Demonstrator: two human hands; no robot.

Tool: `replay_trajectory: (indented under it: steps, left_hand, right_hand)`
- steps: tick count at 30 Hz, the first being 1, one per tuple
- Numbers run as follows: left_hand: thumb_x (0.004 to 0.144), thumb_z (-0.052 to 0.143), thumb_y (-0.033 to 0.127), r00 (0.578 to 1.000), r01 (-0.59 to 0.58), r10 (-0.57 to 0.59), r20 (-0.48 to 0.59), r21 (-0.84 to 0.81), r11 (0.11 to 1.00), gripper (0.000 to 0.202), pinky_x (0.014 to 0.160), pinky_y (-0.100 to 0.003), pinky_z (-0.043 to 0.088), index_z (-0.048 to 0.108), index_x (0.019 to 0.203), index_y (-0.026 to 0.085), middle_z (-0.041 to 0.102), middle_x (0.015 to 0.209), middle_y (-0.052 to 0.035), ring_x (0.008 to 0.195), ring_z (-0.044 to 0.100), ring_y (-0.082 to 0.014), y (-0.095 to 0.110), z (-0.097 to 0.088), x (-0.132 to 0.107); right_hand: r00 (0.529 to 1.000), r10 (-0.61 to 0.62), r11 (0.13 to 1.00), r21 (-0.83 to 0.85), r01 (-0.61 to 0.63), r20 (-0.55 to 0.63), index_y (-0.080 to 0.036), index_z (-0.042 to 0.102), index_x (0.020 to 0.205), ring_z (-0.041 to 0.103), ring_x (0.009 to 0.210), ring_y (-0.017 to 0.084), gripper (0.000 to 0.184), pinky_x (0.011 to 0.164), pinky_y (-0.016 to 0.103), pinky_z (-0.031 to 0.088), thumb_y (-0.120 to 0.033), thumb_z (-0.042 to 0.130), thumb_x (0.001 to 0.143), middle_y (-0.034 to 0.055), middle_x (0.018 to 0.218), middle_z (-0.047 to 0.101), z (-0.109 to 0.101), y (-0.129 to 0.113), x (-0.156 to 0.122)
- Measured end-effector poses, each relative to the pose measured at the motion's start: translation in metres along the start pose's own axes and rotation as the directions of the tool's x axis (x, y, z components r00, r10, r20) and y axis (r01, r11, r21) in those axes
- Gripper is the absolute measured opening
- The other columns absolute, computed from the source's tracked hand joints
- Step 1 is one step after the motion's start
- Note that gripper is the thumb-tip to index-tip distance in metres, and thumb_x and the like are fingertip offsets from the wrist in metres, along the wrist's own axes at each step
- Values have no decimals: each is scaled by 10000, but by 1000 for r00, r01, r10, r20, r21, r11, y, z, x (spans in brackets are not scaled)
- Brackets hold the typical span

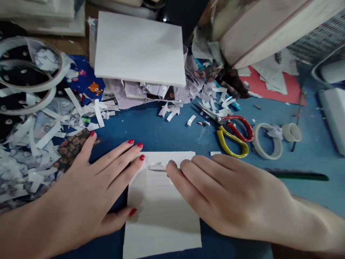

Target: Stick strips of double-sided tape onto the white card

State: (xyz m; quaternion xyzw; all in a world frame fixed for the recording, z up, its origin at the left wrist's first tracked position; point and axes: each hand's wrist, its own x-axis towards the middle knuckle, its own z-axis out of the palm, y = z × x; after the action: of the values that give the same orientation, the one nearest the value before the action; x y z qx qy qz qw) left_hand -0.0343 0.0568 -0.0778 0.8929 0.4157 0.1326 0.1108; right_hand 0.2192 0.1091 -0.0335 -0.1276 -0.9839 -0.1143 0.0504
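A white sheet of paper or card (164, 219) lies on the blue table, with several faint lines across its upper part. My left hand (99, 190) is spread flat, palm down, its fingertips and thumb on the sheet's left side. My right hand (229, 194) is closed over the sheet's right half, its fingers curled. From under its fingertips a thin, pale, blade-like piece (156, 168) points left near the sheet's upper edge. The rest of that piece is hidden by the hand, so I cannot tell its kind.
Scissors (233, 135) with red and yellow handles lie beyond my right hand, beside a tape roll (267, 141) and a smaller roll (292, 132). A dark green stick (299, 175) lies at right. Paper scraps (29, 165) heap at left. A white board (140, 46) rests on piled paper behind.
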Motion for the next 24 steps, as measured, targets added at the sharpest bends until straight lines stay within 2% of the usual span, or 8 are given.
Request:
replay_trajectory:
  steps: [2, 6, 11, 17, 21, 24]
  left_hand:
    - [988, 421, 492, 1000, 11, -11, 3, -6, 1000, 516, 1245, -561, 17, 605, 1343, 166, 579, 1439, -119, 1288, 567, -312, 0, 1, 0]
    - [986, 419, 484, 1000, 7, -7, 11, -9, 1000, 518, 1249, -544, -16, 605, 1339, 153, 578, 1441, -115, 1306, 554, -302, 1, 2, 1]
    - [975, 448, 469, 1000, 3, -3, 2, -2, 1000, 506, 1243, -575, 29, 606, 1337, 152, 566, 1449, -133, 1297, 561, -318, 1, 1, 1]
    - [981, 434, 397, 998, -64, 64, -13, 19, 998, 466, 1233, -610, 64, 626, 1302, 118, 602, 1402, -160, 1253, 594, -332, -2, -1, 4]
    - [961, 467, 447, 1000, -17, 18, 7, -11, 1000, 477, 1218, -643, 112, 628, 1312, 167, 605, 1404, -142, 1252, 592, -351, 0, 0, 4]
    - [969, 455, 473, 1000, 11, -10, 11, -14, 1000, 504, 1237, -602, 55, 612, 1334, 162, 573, 1441, -135, 1284, 570, -337, 1, 1, 1]
  right_hand:
    - [1000, -22, 1000, 10, 22, 0, -108, 691, 1023, 577, 760, 208, 229, 576, 319, 405, -120, 488, 917, 90, 787, 677, -1, 3, 0]
    - [999, -3, 1000, 24, 4, -45, -104, 691, 1041, 569, 749, 207, 256, 567, 322, 395, -104, 465, 919, 91, 767, 673, -1, 7, 1]
    - [998, -58, 998, 29, 58, 7, -89, 692, 1025, 601, 743, 203, 264, 566, 317, 412, -75, 452, 918, 80, 766, 692, -2, 10, 3]
    - [999, -35, 999, 30, 35, -28, -84, 694, 1023, 593, 739, 208, 263, 559, 323, 404, -62, 464, 897, 87, 760, 684, 2, 7, 3]
    - [998, -17, 1000, 4, 17, -68, -100, 697, 1018, 588, 743, 213, 254, 551, 326, 389, -92, 467, 909, 86, 757, 676, 5, 4, 1]
    - [998, -53, 998, -19, 52, -26, -103, 699, 1019, 590, 740, 206, 243, 547, 320, 390, -112, 476, 923, 87, 773, 683, 1, 5, 2]
